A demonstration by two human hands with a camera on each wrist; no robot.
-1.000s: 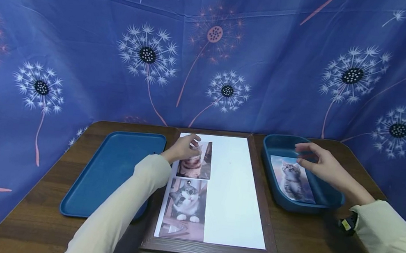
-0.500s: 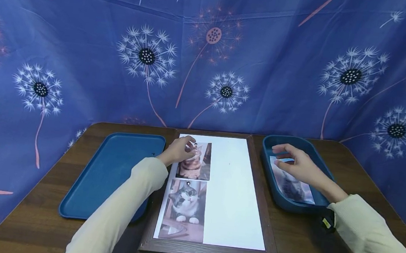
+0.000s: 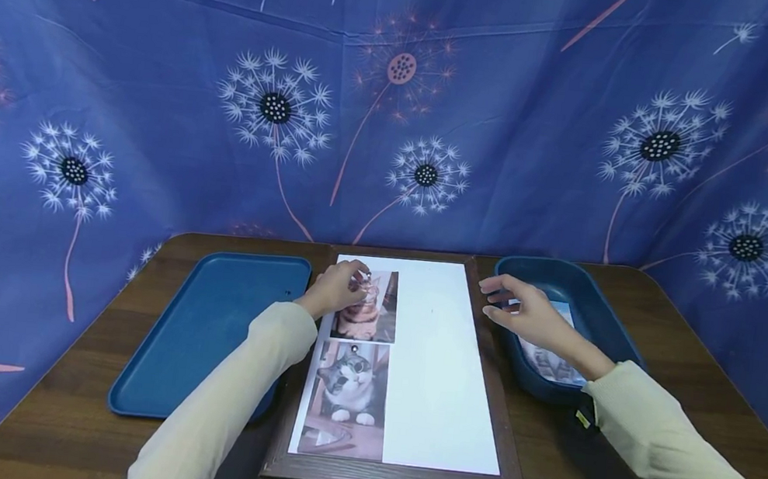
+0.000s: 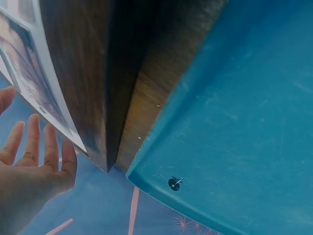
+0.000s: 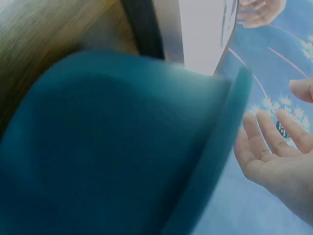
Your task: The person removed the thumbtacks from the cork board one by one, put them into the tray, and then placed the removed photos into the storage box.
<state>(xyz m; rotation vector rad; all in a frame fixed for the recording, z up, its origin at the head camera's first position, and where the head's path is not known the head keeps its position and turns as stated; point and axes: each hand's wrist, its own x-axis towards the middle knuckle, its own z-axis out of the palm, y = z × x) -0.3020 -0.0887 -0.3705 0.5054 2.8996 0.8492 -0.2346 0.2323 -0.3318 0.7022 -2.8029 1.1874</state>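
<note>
My left hand (image 3: 336, 289) hovers over the upper left of a framed white board (image 3: 448, 363), beside a photo of an orange tabby cat (image 3: 367, 320). In the left wrist view its fingers are spread, and a small dark pin or magnet (image 4: 42, 109) shows on that photo, apart from the fingertips. Below lies a photo of a grey-and-white cat (image 3: 347, 400), with a similar small round piece (image 3: 354, 349) at its top. My right hand (image 3: 531, 313) is above the near-left rim of a deep blue bin, holding nothing. A kitten photo (image 3: 550, 364) in the bin is partly hidden by that hand.
A flat blue tray (image 3: 205, 338) lies left of the board, with one small dark pin or magnet (image 4: 174, 184) near its edge. The blue bin (image 3: 616, 334) stands right of the board. Behind the wooden table (image 3: 60, 377) hangs a blue dandelion-print cloth (image 3: 527, 145).
My right hand has moved left, from over the bin towards the board's right edge. My left hand has drawn slightly left, and the dark piece atop the tabby photo has come into sight.
</note>
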